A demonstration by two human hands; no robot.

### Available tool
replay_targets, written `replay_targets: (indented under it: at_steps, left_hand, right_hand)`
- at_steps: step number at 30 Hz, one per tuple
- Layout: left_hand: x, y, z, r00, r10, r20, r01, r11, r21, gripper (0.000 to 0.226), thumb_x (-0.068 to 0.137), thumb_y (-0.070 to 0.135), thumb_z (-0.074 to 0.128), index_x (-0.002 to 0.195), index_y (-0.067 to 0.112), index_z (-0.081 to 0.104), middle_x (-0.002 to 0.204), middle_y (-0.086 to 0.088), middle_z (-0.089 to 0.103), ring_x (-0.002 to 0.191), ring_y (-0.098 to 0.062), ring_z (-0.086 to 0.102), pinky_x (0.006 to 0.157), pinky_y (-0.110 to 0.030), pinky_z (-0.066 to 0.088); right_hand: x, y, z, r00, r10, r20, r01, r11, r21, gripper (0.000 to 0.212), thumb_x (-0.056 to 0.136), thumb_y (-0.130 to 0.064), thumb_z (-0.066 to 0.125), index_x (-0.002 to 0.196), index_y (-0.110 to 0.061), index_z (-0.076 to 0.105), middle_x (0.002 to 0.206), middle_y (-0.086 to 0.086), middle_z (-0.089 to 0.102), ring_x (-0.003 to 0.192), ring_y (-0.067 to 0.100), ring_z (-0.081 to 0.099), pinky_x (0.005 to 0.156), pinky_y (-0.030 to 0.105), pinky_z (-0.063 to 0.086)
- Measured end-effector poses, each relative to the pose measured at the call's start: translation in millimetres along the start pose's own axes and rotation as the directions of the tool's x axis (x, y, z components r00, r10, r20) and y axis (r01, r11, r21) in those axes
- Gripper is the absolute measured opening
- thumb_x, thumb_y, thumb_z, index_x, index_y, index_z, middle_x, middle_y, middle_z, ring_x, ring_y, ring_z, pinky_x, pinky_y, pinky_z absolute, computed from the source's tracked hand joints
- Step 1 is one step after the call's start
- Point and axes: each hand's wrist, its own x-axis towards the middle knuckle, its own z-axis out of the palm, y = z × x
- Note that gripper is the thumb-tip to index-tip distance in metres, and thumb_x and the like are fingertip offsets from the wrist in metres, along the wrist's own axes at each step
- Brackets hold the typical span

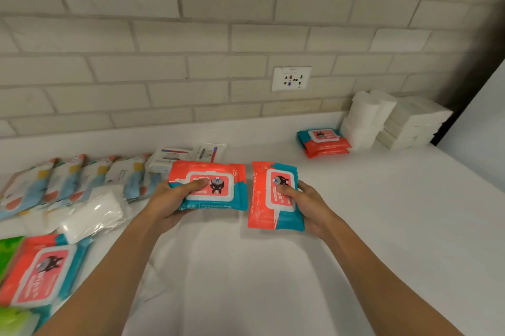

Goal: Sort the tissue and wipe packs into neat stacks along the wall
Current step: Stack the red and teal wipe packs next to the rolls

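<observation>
Two red-and-teal wipe packs are held over the worktop (382,226) — one in each of the hands.
The left pack (226,193) is gripped by the left hand (175,199), thumb on its lid; the right pack (265,212) is gripped likewise by the right hand (308,204). Farther back, a stack of the same packs (323,143) lies near the wall (191,35) — just beside white tissue stacks (410,125).

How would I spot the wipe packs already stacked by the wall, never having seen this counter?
Find the white wall socket in the brick wall, then drop to the white counter. Slightly right, beside the white tissue stacks, lies a low stack of red-and-teal wipe packs. Unlike the matching pack in the left hand and the second pack in the right hand, it lies untouched near the wall.
</observation>
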Motion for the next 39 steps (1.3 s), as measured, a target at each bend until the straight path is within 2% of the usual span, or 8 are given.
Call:
replay_targets:
  at_steps: [5, 10, 18, 22, 27, 33, 37, 39]
  left_hand:
    - [22, -8, 62, 0.998, -0.001, -0.059, -0.003, 0.998, -0.064, 0.034, 0.075, 0.008, 0.080, 0.105, 0.014, 0.065, 0.099, -0.012, 0.075, 0.090, -0.027, 0.072, 0.073, -0.042, 0.059]
    - [42, -11, 127, 0.997, -0.006, -0.078, -0.006, 0.987, -0.163, 0.037, 0.076, 0.007, 0.079, 0.110, 0.011, 0.063, 0.100, -0.013, 0.074, 0.087, -0.025, 0.072, 0.070, -0.041, 0.058]
    - [72, -10, 208, 0.996, 0.025, -0.089, -0.046, 0.971, -0.235, 0.029, 0.079, 0.007, 0.076, 0.104, 0.016, 0.065, 0.101, -0.009, 0.074, 0.088, -0.025, 0.072, 0.069, -0.041, 0.058]
    - [85, -10, 230, 0.995, 0.044, -0.087, -0.064, 0.968, -0.242, 0.036, 0.080, 0.008, 0.075, 0.113, 0.015, 0.065, 0.105, -0.009, 0.074, 0.093, -0.028, 0.072, 0.073, -0.043, 0.058]
    - [105, -10, 244, 0.994, 0.035, -0.102, -0.058, 0.969, -0.240, 0.035, 0.080, 0.005, 0.074, 0.112, 0.014, 0.065, 0.104, -0.009, 0.074, 0.094, -0.028, 0.071, 0.071, -0.041, 0.057]
    - [127, -16, 250, 0.990, -0.022, -0.136, -0.013, 0.968, -0.252, 0.040, 0.081, 0.007, 0.073, 0.118, 0.015, 0.063, 0.109, -0.010, 0.072, 0.099, -0.029, 0.069, 0.077, -0.045, 0.056]
    - [138, -23, 257, 0.994, -0.039, -0.106, 0.014, 0.974, -0.228, 0.037, 0.081, 0.007, 0.072, 0.117, 0.013, 0.064, 0.106, -0.011, 0.074, 0.096, -0.030, 0.071, 0.072, -0.043, 0.057]
    - [142, -26, 260, 0.995, -0.046, -0.091, 0.026, 0.977, -0.212, 0.037, 0.081, 0.007, 0.072, 0.117, 0.012, 0.064, 0.105, -0.011, 0.074, 0.095, -0.030, 0.072, 0.071, -0.042, 0.058]
  right_hand:
    - [13, -30, -53, 1.000, -0.016, -0.015, 0.015, 0.998, -0.067, 0.041, 0.085, -0.024, 0.073, 0.121, -0.022, 0.056, 0.103, 0.006, 0.075, 0.091, 0.025, 0.074, 0.077, 0.044, 0.060]
    - [35, -64, -104, 0.999, -0.032, -0.011, 0.030, 0.984, -0.173, 0.045, 0.084, -0.020, 0.074, 0.124, -0.026, 0.054, 0.104, 0.005, 0.074, 0.088, 0.024, 0.074, 0.074, 0.043, 0.061]
    - [88, -130, -162, 0.991, -0.107, 0.075, 0.129, 0.891, -0.434, 0.049, 0.081, -0.014, 0.077, 0.123, -0.021, 0.052, 0.110, 0.005, 0.071, 0.094, 0.026, 0.072, 0.084, 0.047, 0.058]
    - [119, -170, -170, 0.980, -0.148, 0.136, 0.200, 0.776, -0.598, 0.035, 0.082, -0.016, 0.076, 0.110, -0.023, 0.055, 0.107, 0.005, 0.069, 0.090, 0.023, 0.070, 0.078, 0.038, 0.060]
    - [162, -204, -172, 0.966, -0.138, 0.218, 0.258, 0.551, -0.794, 0.040, 0.087, -0.014, 0.070, 0.123, -0.019, 0.055, 0.115, 0.002, 0.066, 0.085, 0.017, 0.066, 0.069, 0.027, 0.057]
    - [204, -236, -162, 0.960, -0.001, 0.280, 0.270, 0.276, -0.922, 0.057, 0.089, -0.017, 0.066, 0.141, -0.023, 0.042, 0.122, 0.007, 0.064, 0.099, 0.026, 0.068, 0.085, 0.038, 0.058]
    - [224, -243, -150, 0.939, 0.111, 0.326, 0.326, 0.019, -0.945, 0.059, 0.092, -0.018, 0.061, 0.145, -0.023, 0.037, 0.129, 0.007, 0.060, 0.101, 0.024, 0.067, 0.087, 0.038, 0.058]
    - [231, -244, -146, 0.933, 0.166, 0.320, 0.333, -0.058, -0.941, 0.056, 0.093, -0.016, 0.059, 0.145, -0.022, 0.038, 0.129, 0.006, 0.060, 0.101, 0.023, 0.068, 0.084, 0.035, 0.058]
